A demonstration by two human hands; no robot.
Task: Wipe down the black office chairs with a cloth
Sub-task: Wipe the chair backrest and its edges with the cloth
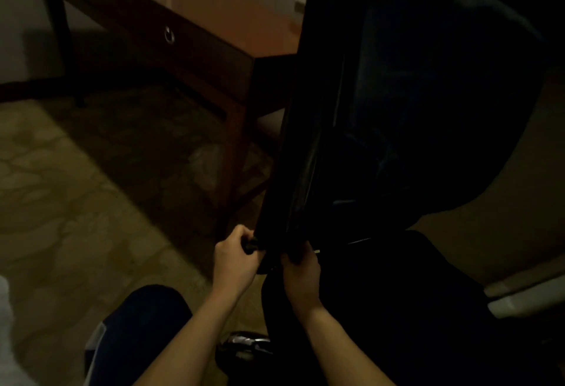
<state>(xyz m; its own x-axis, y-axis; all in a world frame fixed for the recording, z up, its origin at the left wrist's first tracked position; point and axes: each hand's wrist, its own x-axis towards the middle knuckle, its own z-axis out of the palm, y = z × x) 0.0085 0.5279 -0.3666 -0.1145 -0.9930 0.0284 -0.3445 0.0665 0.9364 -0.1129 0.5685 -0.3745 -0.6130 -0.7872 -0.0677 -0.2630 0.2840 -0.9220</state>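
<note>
— Two hands on the black office chair (412, 95)?
— Yes; the chair fills the right of the view beside a wooden desk (195, 46); the left hand (237, 258) has its fingers curled round a small dark knob at the chair's lower edge; the right hand (301, 275) grips that edge just beside it.
— A cloth?
— Too dark; cannot tell.

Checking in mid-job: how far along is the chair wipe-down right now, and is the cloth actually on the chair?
Done: cannot tell; the picture is too dark to show any wiped surface. In hand: both hands are at the lower end of the black chair; the left hand grips a small dark knob-like part, the right hand grips the chair's edge. No cloth is visible. Left: wiping apparently has yet to resume.
</note>
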